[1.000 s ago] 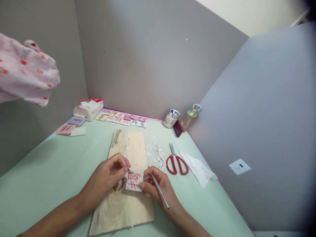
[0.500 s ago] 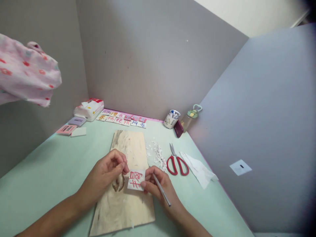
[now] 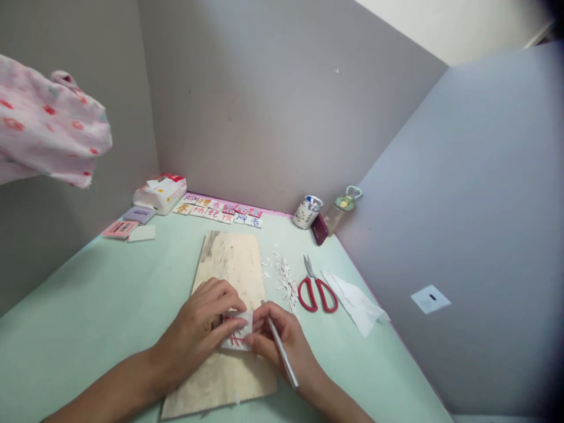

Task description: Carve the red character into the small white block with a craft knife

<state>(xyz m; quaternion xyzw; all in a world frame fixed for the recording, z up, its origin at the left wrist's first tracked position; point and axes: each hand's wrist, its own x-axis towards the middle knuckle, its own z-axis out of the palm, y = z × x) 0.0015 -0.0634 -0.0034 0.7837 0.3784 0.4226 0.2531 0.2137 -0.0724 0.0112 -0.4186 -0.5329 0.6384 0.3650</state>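
A small white square (image 3: 235,338) with red brush-like characters is held low over the wooden board (image 3: 238,376). My left hand (image 3: 205,329) is closed on its left side, with the thumb over the front hiding part of the red marks. At the lower right edge, the thumb of my right hand (image 3: 286,338) also touches the square. A slim silver pen-style craft knife (image 3: 284,352) lies through the fingers of my right hand and slants down to the right. Its tip is too small to make out.
White scraps (image 3: 285,282) lie right of the board, beside red-handled scissors (image 3: 317,294) and a crumpled tissue (image 3: 355,302). Several lettered tiles (image 3: 220,211) line the back edge, near a tissue pack (image 3: 161,194). A tin can (image 3: 307,212) and a bottle (image 3: 339,214) stand back right.
My left hand has moved right and down, taking hold of the white square and covering part of it. The square has shifted slightly left and down, and my right hand has lowered slightly.
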